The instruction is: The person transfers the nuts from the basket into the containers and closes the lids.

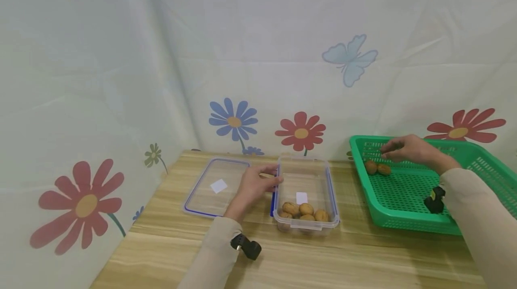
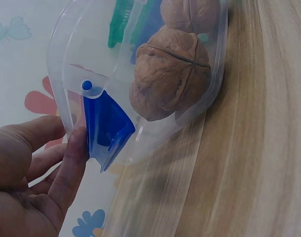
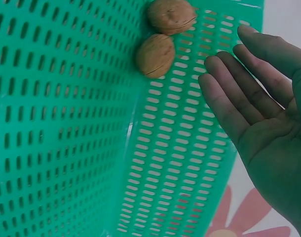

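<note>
Status: your right hand (image 1: 408,150) hovers above the far left corner of the green basket (image 1: 472,217), fingers (image 3: 229,98) extended and slightly spread, holding nothing. The right wrist view confirms an empty palm, apart from the nuts. Two walnuts in the basket (image 1: 377,168) lie directly below it, touching each other against the basket's wall; no others are visible in the basket.

Your left hand (image 1: 254,186) rests at the left rim of the clear container (image 1: 305,168). In the left wrist view the thumb (image 2: 71,168) presses against the blue latch (image 2: 107,129) on the container's side, and the other fingers are loosely curled behind it; a steadying touch rather than a firm grip, as far as can be judged.

Walnuts in the container (image 1: 304,212): four can be counted in the head view, clustered at the near end; a fifth may be hidden behind them, cannot tell. The far half of the container is bare.

The clear lid (image 1: 216,186) lies flat on the counter (image 1: 323,257) just left of the container, off and not yet fitted.

Judgement: transfer looks well past halfway. Several nuts are moved and two are left in the basket. The lid remains to be placed and the latches closed, if that is part of the run.
</note>
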A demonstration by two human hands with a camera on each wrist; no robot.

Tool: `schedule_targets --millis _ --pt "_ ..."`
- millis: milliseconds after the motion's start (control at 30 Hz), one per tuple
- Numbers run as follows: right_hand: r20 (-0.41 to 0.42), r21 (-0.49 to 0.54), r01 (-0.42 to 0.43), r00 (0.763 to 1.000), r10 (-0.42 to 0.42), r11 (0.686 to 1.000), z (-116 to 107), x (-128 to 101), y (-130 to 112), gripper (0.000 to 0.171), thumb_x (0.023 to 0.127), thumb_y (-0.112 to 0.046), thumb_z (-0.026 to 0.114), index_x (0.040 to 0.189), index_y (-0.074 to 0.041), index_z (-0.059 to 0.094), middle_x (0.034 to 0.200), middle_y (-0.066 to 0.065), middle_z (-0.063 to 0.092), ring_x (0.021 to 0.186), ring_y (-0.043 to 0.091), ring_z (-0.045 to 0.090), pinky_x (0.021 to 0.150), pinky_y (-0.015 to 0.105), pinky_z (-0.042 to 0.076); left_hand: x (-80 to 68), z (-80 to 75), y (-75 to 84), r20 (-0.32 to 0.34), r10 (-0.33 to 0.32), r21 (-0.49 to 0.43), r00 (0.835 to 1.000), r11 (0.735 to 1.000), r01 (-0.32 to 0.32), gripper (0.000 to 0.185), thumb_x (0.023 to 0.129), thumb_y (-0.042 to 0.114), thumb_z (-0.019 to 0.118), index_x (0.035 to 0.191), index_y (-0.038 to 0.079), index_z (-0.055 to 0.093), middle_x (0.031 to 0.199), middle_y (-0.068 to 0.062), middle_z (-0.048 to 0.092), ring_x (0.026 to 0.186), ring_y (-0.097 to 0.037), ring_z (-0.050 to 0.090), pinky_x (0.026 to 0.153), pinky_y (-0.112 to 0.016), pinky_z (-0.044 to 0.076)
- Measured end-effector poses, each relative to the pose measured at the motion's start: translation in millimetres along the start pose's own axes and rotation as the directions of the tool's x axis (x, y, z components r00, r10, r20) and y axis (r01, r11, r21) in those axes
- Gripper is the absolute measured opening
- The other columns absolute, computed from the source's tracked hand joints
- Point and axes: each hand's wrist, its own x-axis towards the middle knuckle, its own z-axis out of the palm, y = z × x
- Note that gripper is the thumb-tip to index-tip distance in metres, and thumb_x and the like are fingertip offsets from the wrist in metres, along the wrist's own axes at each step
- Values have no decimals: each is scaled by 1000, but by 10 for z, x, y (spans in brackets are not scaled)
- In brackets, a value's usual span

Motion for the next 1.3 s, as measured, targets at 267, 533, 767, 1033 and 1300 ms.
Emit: schedule_targets --millis 267,533,767,1033,1300 --pt "28 62 -41 999 40 997 39 7 142 45 107 -23 68 136 12 62 128 28 68 113 42 70 95 59 59 -23 4 19 -3 5 21 1000 1000 -5 43 94 5 81 135 -3 70 121 -19 73 80 -26 78 73 -36 67" --pt "59 7 -45 997 45 999 64 41 207 38 106 -15 64 133 12 64 124 26 70 113 45 67 90 57 61 -24 1 22 -6 -1 25 1000 1000 1 44 94 6 82 135 -2 70 122 -19 73 80 -26 78 73 -36 67" --pt "86 9 -48 995 47 999 102 75 229 36 105 -10 63 130 16 63 124 31 68 110 46 69 88 55 63 -12 1 15 -5 2 16 1000 1000 -2 44 94 5 82 135 -2 70 121 -19 73 79 -25 77 74 -37 67" --pt "148 -32 -54 987 58 998 135 113 271 39 103 -12 70 127 18 64 125 34 66 110 45 69 87 55 63 -5 0 10 0 8 15 1000 1000 -8 44 94 5 82 136 -3 69 121 -20 73 81 -26 78 73 -36 67" --pt "149 -29 -38 988 42 999 152 117 268 23 101 -4 69 114 15 70 110 22 73 103 39 71 83 54 65 10 -2 -5 -2 -2 11 1000 1000 2 44 94 4 81 136 -3 70 121 -20 73 83 -26 78 73 -34 66"
